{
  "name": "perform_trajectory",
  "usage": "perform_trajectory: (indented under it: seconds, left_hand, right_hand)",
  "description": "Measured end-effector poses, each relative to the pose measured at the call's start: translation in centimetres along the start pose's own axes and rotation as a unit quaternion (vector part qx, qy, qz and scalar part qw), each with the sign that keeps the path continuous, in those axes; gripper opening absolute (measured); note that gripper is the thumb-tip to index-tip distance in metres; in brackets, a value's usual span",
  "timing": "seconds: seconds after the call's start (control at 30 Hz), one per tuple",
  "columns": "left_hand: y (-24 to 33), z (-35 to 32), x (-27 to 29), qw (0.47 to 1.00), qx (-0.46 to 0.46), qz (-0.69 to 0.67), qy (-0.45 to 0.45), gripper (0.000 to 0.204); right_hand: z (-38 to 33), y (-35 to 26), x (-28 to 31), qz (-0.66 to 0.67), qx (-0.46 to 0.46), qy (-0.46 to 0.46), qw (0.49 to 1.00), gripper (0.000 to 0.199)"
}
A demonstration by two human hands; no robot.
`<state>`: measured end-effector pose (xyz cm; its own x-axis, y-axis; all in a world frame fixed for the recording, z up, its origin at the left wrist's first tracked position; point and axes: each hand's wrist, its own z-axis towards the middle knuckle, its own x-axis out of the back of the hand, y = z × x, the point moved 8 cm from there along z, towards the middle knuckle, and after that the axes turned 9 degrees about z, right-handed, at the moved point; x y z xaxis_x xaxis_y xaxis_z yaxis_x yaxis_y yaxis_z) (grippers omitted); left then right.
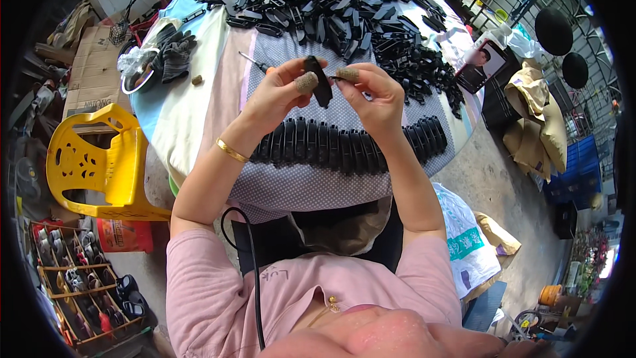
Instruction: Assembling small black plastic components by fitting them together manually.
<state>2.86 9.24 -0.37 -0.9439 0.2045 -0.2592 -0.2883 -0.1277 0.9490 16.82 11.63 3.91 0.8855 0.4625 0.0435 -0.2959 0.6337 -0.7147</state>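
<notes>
My left hand (275, 103) pinches a flat, elongated black plastic piece (319, 85) above the table, with a tan finger cover on the thumb. Just to its right, my right hand (376, 99) has thumb and covered forefinger closed on a small dark part (336, 78), too small to name, held against or very near the black piece's edge. Below both hands, a curved row of black plastic pieces (318, 142) stands side by side on the dotted cloth. A screwdriver (250, 60) lies beside my left hand, its handle partly hidden.
Loose long black pieces (318, 0) heap across the far side of the round table; smaller black parts (417, 69) pile at the right. Dark gloves (175, 53) and a white bowl (136, 83) sit left. A phone (482, 66) stands at the right edge. A yellow chair (99, 166) is left.
</notes>
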Motion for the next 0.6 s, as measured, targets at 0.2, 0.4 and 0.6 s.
perform_trajectory:
  seconds: [0.2,0.4,0.6]
  left_hand:
    - [-1.9,-0.4,-0.7,0.996,0.046,0.072,-0.025,0.039]
    - [-2.1,-0.6,-0.8,0.995,0.046,0.083,-0.004,0.038]
    - [-1.5,-0.8,-0.5,0.993,0.017,0.119,0.015,0.036]
  right_hand:
    - [-0.1,-1.3,-0.2,-0.117,0.079,0.029,0.990,0.011]
    - [-0.5,-2.7,-1.0,-0.235,0.180,0.017,0.955,0.012]
    - [-0.7,-3.4,-2.4,-0.268,0.178,-0.030,0.946,0.014]
